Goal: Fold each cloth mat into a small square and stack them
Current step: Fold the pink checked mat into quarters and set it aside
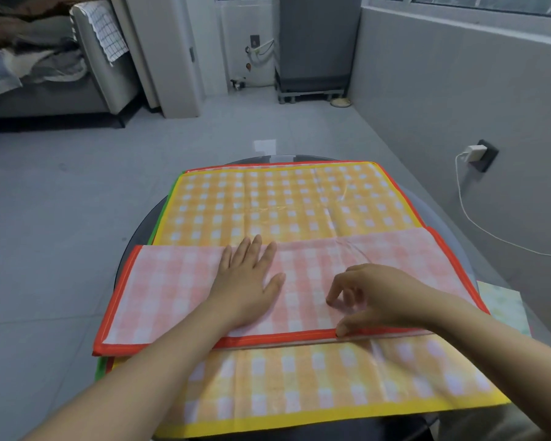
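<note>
A pink checked mat with an orange-red border [172, 291] lies folded into a long strip across the middle of a spread-out yellow checked mat [268, 202]. My left hand [248, 281] rests flat on the pink strip, fingers straight. Over the strip's near right part, my right hand [372, 297] has its fingers curled, and the thumb touches the orange-red near edge; whether it pinches the edge is unclear. A green edge [164, 208] of another mat peeks out at the left, and a red edge [268, 164] shows along the far side under the yellow mat.
The mats cover a round dark table [137, 230]. A pale patterned cloth [503, 303] lies at the table's right edge. A charger and white cable [471, 152] hang on the right wall. A sofa [45, 90] stands far left on the grey tiled floor.
</note>
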